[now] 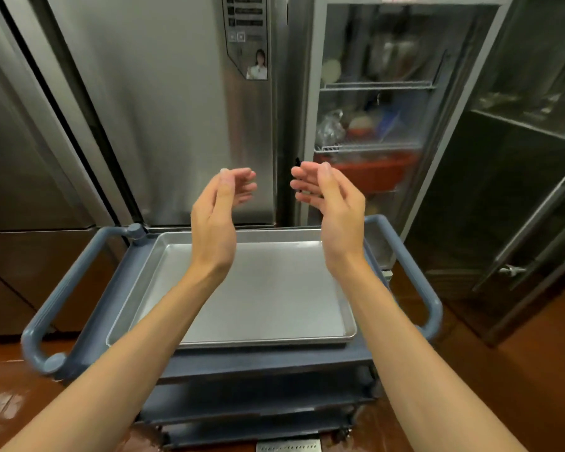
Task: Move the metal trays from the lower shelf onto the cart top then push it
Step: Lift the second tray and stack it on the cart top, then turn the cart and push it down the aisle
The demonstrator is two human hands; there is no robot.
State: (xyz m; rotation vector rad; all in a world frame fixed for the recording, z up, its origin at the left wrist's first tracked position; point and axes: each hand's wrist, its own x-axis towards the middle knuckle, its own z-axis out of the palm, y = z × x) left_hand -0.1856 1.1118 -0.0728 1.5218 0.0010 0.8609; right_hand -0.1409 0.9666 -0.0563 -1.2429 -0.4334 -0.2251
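Both hands were raised in the middle of the frame, above the far end of the cart, palms turned toward each other. The left hand (pixel 221 203) was loosely cupped, fingers curled and parted from the thumb, with nothing in it. The right hand (pixel 330 199) mirrored it — fingers slightly bent, spread and empty. The two hands were near each other but apart, and neither touched the tray or the cart.

A metal tray (pixel 268 298) lay flat on the top of the blue-grey cart (pixel 265 358) in the lower centre of the frame, its raised rim filling most of the top surface. Whether it was one tray or a stack could not be told. The forearms crossed over its near corners. Looped handles stood out on both sides of the cart — one at the lower left (pixel 51 313), one at the right (pixel 429 298). The lower shelves (pixel 258 402) showed at the bottom centre as dark edges; their contents could not be made out.

Behind the cart, a steel refrigerator door (pixel 163 109) filled the upper left and centre, and a glass-door cooler (pixel 382 102) with wire racks stood at the upper right. The floor (pixel 519 370) was reddish brown.
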